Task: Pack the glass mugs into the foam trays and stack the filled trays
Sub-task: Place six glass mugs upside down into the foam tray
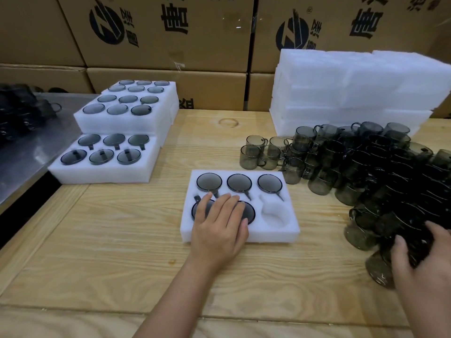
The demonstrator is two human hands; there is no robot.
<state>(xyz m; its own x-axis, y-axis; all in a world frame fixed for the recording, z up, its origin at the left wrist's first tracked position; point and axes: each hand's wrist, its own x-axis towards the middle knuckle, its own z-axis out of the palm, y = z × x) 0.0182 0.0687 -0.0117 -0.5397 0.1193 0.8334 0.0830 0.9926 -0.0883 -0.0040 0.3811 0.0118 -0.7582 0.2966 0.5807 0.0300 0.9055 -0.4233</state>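
Left hand (219,225): flat, fingers straight, pressing mugs (249,212) in the foam tray (290,230).
Right hand (424,259): curled round a mug (380,267) in the pile (366,172).
Surface: wooden table (122,240).
Room: cardboard cartons (170,32) behind.

My one head-worn wide camera looks forward and down, close over my left hand (218,231) and right hand (425,267) at the wooden table (109,252).

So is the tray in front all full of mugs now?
No, the tray holds five mugs, and its near right pocket shows only bare white foam.
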